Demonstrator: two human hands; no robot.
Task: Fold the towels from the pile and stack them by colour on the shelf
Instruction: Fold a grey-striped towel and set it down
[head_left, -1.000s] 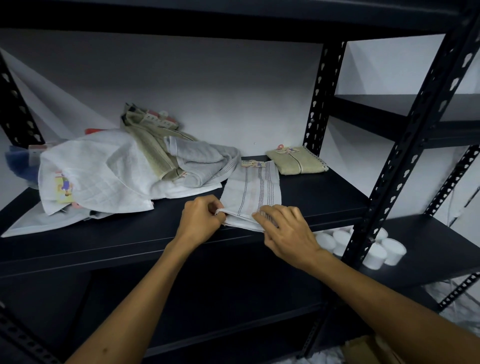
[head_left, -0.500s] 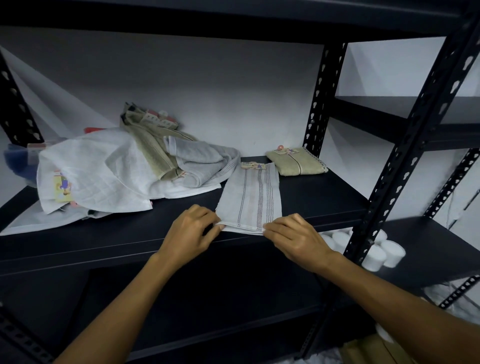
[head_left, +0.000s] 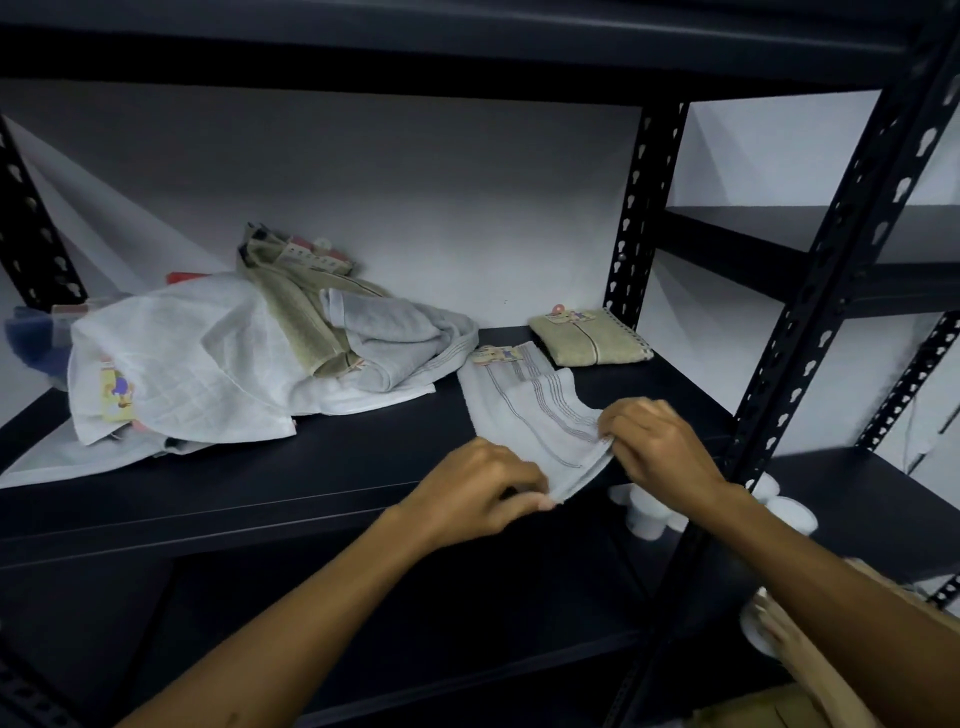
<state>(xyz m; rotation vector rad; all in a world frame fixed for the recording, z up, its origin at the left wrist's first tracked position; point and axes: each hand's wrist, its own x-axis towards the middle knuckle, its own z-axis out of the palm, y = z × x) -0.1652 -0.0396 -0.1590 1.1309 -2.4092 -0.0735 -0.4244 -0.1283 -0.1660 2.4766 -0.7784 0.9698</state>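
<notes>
Two bare hands hold one pale grey striped cloth towel (head_left: 524, 415) at the front edge of the black metal shelf (head_left: 311, 467), in the only view, the head camera. The left hand (head_left: 475, 491) has its grip closed on the near corner of this towel: fingers and thumb pinch the cloth, which hangs a little over the shelf edge there. The right hand (head_left: 657, 447) has its grip closed on the other near corner, a little higher and farther in than the left grip. Between the two grips the near edge of the towel runs slanted and lifted; the far end, with a small paper label, lies flat on the shelf beyond both grips. The picture is somewhat blurred around the hands.

Beyond the right grip, near the back wall, lies a folded olive-green towel (head_left: 589, 340) with a label on top, apart from the striped towel. Far to the left of the left grip rests the loose pile of unfolded towels (head_left: 234, 358): white, grey and olive cloth heaped together. Below the right grip, on a lower shelf, stand several small white cups (head_left: 644, 514), partly hidden by the wrist and the black perforated upright post (head_left: 810, 338).
</notes>
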